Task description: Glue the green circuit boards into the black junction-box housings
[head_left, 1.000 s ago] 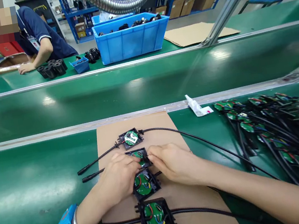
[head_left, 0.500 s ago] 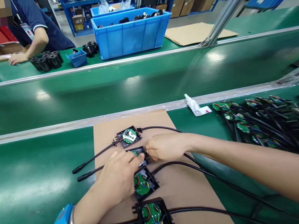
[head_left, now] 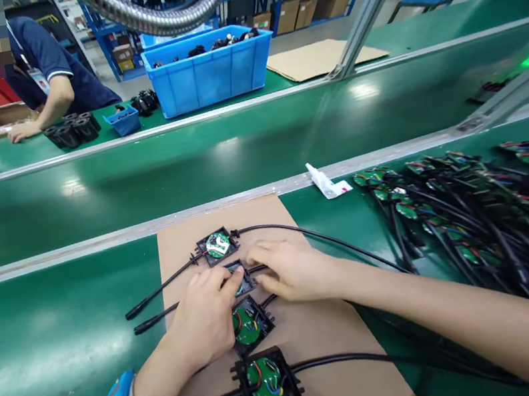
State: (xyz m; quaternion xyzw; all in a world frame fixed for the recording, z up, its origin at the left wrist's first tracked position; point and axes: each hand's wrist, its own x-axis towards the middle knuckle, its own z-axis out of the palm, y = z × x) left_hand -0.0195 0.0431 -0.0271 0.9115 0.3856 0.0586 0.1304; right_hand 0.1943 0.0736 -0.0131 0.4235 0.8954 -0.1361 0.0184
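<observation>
My left hand (head_left: 205,312), with a blue band and a silver bracelet at its wrist, presses its thumb and fingers on a small black plastic housing (head_left: 245,284) and hides its left side. My right hand (head_left: 289,268) is just right of that housing, thumb and fingers parted, with the black cable (head_left: 257,269) running between them. Above lies another housing with a round green circuit board (head_left: 218,244) and white material on it. Below are open housings with green boards (head_left: 246,324) and coloured wires; the one nearest me (head_left: 266,381) has cables on both sides.
The housings lie on a cardboard sheet (head_left: 339,341) on the green bench. Wired boards with black cables (head_left: 454,213) are heaped at right, near a white tube (head_left: 327,181). Across stand a blue bin (head_left: 213,71) and a co-worker (head_left: 55,71). A metal hose (head_left: 164,22) hangs overhead.
My right hand's fingers have spread apart from a closed grip beside the housing. My left hand stays on the housing. The whole view has tilted and shifted slightly.
</observation>
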